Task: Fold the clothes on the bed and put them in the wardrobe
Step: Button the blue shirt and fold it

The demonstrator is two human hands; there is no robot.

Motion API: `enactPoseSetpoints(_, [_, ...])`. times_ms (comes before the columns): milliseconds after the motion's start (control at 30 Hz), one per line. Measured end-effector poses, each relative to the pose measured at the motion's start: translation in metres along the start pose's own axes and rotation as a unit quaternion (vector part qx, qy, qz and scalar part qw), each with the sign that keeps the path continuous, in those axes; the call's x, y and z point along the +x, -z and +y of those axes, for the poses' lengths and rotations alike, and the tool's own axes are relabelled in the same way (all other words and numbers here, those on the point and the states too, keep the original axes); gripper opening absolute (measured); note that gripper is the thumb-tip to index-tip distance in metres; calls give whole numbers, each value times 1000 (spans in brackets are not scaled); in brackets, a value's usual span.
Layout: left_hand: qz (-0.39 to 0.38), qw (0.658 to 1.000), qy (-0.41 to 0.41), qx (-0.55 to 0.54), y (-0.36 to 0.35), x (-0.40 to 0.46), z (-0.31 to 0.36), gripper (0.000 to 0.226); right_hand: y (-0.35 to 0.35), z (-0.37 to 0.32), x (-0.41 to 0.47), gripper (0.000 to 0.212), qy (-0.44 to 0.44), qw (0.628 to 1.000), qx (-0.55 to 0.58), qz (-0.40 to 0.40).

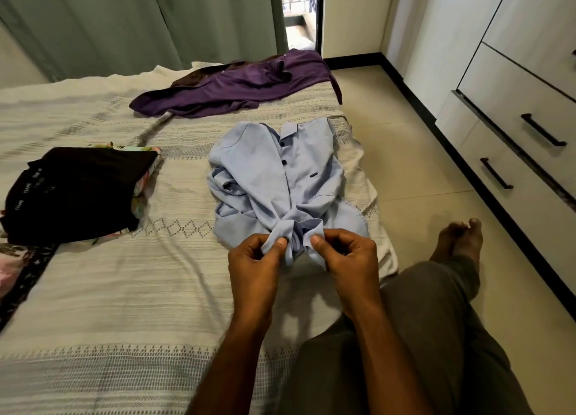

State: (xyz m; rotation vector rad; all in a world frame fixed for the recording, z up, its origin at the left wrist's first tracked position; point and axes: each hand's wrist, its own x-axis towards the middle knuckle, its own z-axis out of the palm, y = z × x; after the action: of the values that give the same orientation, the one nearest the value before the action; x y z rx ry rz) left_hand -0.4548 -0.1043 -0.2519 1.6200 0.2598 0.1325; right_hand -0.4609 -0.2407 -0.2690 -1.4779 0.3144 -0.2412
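Observation:
A light blue button shirt [280, 174] lies face up near the bed's right edge, collar away from me, its sleeves bunched at the left. My left hand [254, 262] and my right hand [346, 259] both pinch the shirt's gathered bottom hem, thumbs on top, close together. A purple garment [237, 86] lies spread out at the far end of the bed. A folded black garment [74, 187] rests on a stack of patterned clothes at the left.
The bed [124, 290] has a cream woven cover. The white wardrobe [523, 103] with black-handled drawers stands at the right across a strip of tiled floor. My leg and bare foot [458, 243] stretch along the bed's right side. Green curtains hang behind.

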Motion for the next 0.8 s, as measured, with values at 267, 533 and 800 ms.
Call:
enactPoseSetpoints(267, [5,998,-57,26,-10,-10,9,17,-1,4,-2,7,25,999,-34,-31])
enactPoseSetpoints(533, [12,994,-72,80,-15,-11,8,13,-3,-1,-5,8,61,996,-54,-46])
enactPoseSetpoints(800, [30,994,-61,90,-12,-9,0,15,-6,1,-6,9,113,985,-123,-44])
